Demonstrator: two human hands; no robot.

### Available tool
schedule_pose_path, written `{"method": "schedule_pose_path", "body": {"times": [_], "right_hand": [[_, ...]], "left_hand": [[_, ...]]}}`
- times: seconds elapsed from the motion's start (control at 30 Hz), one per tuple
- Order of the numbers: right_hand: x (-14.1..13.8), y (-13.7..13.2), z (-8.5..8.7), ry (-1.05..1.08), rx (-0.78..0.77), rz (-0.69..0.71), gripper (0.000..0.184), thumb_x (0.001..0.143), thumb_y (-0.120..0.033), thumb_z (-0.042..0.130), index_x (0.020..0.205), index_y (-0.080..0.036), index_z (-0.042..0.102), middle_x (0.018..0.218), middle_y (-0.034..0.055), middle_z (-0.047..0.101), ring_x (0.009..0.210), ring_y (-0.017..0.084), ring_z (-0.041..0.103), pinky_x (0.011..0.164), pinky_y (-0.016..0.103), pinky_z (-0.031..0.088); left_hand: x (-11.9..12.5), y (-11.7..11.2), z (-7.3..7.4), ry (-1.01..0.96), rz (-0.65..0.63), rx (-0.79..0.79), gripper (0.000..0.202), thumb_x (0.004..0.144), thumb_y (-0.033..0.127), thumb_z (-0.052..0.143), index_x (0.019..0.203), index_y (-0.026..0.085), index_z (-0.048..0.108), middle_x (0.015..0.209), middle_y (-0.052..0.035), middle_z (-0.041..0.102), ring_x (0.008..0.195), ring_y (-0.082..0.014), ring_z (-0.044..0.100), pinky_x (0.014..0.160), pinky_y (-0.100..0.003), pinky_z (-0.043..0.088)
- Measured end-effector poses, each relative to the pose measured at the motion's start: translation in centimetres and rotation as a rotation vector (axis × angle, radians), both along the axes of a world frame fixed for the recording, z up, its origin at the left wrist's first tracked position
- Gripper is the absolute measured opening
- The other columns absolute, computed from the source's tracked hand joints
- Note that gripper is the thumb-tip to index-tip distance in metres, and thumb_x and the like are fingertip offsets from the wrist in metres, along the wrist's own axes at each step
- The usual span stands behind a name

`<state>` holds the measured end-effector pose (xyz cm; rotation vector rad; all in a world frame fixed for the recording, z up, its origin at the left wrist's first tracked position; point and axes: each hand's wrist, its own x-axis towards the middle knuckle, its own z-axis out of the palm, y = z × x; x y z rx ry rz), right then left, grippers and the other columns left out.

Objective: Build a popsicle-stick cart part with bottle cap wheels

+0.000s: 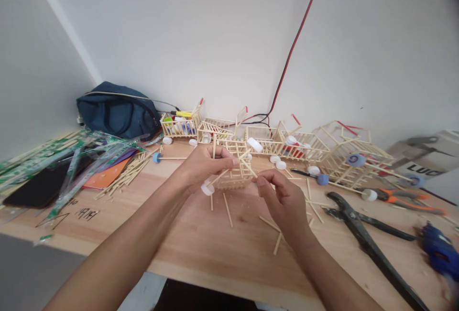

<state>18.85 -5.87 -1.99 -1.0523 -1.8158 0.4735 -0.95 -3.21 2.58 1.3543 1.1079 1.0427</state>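
A small stick frame (236, 183) with white caps stands between the two hands, at the middle of the desk (201, 253); whether it touches the wood is hard to tell. The left hand (204, 164) has its grip pinched on the frame's upper left side. The right hand (281, 198) has thumb and forefinger pressed on the end of a thin stick (251, 171) slanting down from the frame. Loose sticks (228, 209) lie nearby, with black pliers (364, 234) to the right.
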Motion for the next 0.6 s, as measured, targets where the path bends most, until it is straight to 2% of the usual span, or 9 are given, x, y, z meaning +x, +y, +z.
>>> {"method": "schedule_pose_path", "body": {"times": [0.6], "right_hand": [[-0.04, 0.3, -0.13, 0.053, -0.015, 0.027, 0.023, 0.093, -0.03, 0.05, 0.073, -0.02, 0.056, 0.068, -0.0022, 0.059, 0.067, 0.013, 0.055, 0.064, 0.023, 0.039]], "left_hand": [[-0.15, 0.02, 0.02, -0.044, 0.003, -0.037, 0.026, 0.061, 0.033, 0.08, 0.065, 0.013, 0.064, 0.049, 0.006, 0.05, 0.044, -0.003, 0.034, 0.044, -0.018, 0.023]]}}
